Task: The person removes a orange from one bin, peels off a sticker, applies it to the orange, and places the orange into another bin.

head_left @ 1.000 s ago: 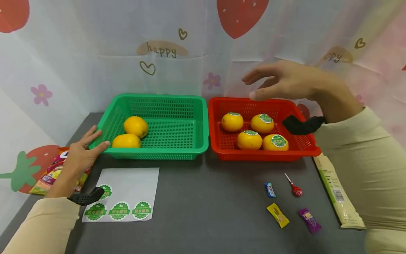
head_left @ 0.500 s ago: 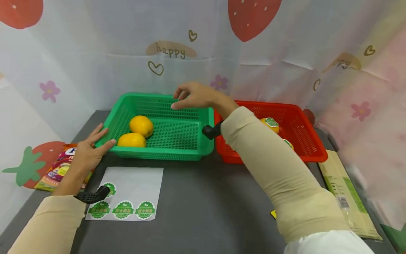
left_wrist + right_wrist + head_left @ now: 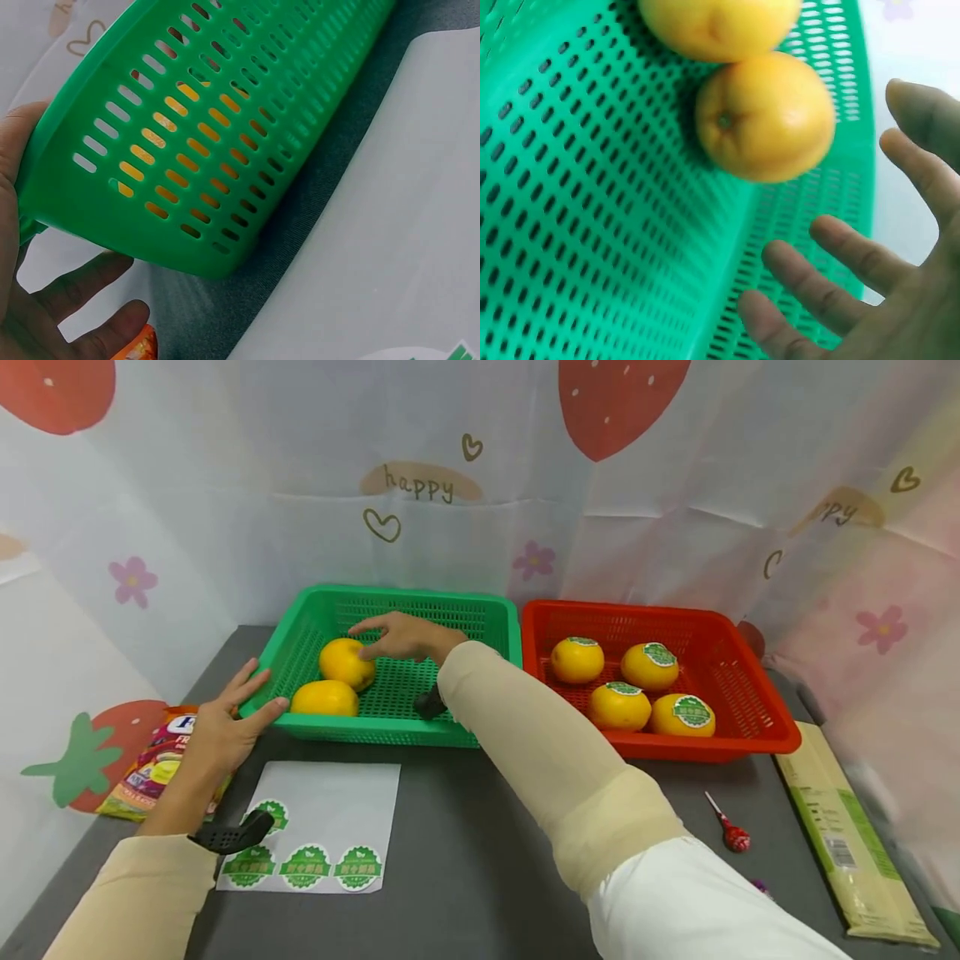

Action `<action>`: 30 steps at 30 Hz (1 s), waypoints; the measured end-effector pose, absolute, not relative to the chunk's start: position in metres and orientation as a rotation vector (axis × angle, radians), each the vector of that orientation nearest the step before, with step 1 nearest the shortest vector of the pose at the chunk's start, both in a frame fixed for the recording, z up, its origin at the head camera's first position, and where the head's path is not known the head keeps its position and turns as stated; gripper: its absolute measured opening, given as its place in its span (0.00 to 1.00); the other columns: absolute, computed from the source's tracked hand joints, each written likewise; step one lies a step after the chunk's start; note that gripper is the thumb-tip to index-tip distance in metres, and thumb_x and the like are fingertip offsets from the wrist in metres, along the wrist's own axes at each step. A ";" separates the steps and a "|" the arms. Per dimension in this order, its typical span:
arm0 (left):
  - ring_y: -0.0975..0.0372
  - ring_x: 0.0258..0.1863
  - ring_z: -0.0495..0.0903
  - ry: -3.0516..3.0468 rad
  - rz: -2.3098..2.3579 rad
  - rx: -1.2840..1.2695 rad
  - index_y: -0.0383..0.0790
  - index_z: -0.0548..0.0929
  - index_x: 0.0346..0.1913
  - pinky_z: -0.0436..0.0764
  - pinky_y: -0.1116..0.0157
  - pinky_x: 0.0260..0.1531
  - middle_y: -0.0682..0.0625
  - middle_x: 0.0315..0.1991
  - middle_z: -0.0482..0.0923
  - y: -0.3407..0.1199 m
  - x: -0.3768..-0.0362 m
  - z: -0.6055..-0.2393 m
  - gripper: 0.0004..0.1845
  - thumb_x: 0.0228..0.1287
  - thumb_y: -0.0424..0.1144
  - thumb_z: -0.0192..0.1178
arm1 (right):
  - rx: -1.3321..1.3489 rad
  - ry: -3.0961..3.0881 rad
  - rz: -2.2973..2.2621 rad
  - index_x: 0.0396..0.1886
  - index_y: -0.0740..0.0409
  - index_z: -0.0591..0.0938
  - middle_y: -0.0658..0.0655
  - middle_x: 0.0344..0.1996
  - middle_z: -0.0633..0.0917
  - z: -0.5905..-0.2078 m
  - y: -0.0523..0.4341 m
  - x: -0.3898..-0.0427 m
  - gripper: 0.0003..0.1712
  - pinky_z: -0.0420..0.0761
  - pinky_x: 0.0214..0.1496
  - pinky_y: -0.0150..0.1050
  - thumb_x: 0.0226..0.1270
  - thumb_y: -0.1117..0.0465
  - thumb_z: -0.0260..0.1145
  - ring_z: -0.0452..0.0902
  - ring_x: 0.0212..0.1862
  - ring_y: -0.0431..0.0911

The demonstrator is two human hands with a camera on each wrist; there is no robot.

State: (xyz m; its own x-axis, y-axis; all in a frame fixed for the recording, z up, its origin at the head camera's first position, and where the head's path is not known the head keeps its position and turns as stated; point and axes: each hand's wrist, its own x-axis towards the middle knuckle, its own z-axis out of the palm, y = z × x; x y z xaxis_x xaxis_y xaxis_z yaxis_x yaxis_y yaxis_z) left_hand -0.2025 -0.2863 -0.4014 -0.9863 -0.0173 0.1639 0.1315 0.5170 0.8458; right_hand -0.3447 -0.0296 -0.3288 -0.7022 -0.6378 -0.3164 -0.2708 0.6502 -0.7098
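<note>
A green basket point(image 3: 495, 610) holds two plain oranges. The far orange point(image 3: 345, 664) lies just under my right hand point(image 3: 375, 639), whose fingers are spread and hold nothing. In the right wrist view that orange point(image 3: 765, 116) sits a little apart from the fingers point(image 3: 832, 262), with the second orange point(image 3: 720, 26) touching it. The near orange point(image 3: 325, 697) lies by the front wall. My left hand point(image 3: 247, 702) rests with straight fingers against the basket's front left corner; the left wrist view shows the palm point(image 3: 45, 300) beside the green wall point(image 3: 210, 142).
A red basket point(image 3: 765, 727) with several stickered oranges stands to the right. A white sheet point(image 3: 337, 793) with green stickers lies in front of the green basket. A snack bag point(image 3: 150, 768) lies left; a lollipop point(image 3: 729, 831) and a long packet point(image 3: 847, 835) lie right.
My right hand has crossed from above the red basket to the green one and come down by the far orange. My left hand has stayed at the basket's corner.
</note>
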 end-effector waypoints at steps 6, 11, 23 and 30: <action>0.50 0.73 0.45 -2.595 -1.455 -0.073 0.43 0.60 0.74 0.52 0.48 0.66 0.54 0.76 0.47 -0.291 -0.199 -0.403 0.34 0.70 0.51 0.56 | -0.765 2.305 -0.709 0.73 0.28 0.61 0.46 0.74 0.54 -0.332 -0.054 -0.342 0.34 0.59 0.68 0.49 0.71 0.47 0.60 0.49 0.73 0.46; 0.50 0.73 0.45 -2.594 -1.443 -0.050 0.44 0.60 0.74 0.53 0.46 0.65 0.55 0.76 0.46 -0.293 -0.199 -0.405 0.34 0.70 0.51 0.56 | -0.808 2.332 -0.449 0.70 0.28 0.67 0.46 0.73 0.57 -0.331 -0.064 -0.344 0.29 0.58 0.68 0.46 0.71 0.42 0.58 0.50 0.72 0.45; 0.52 0.73 0.45 -2.543 -1.480 -0.068 0.41 0.61 0.73 0.53 0.57 0.67 0.55 0.75 0.49 -0.288 -0.199 -0.407 0.34 0.69 0.49 0.58 | -0.666 2.434 -0.847 0.65 0.44 0.68 0.52 0.68 0.65 -0.355 -0.065 -0.355 0.33 0.71 0.54 0.42 0.63 0.50 0.70 0.66 0.57 0.49; 0.53 0.73 0.46 -2.509 -1.532 -0.083 0.40 0.61 0.73 0.57 0.80 0.58 0.56 0.75 0.49 -0.283 -0.202 -0.408 0.34 0.69 0.47 0.59 | -0.537 2.569 -0.786 0.74 0.45 0.58 0.53 0.63 0.70 -0.366 -0.071 -0.357 0.44 0.72 0.53 0.42 0.63 0.43 0.66 0.69 0.57 0.49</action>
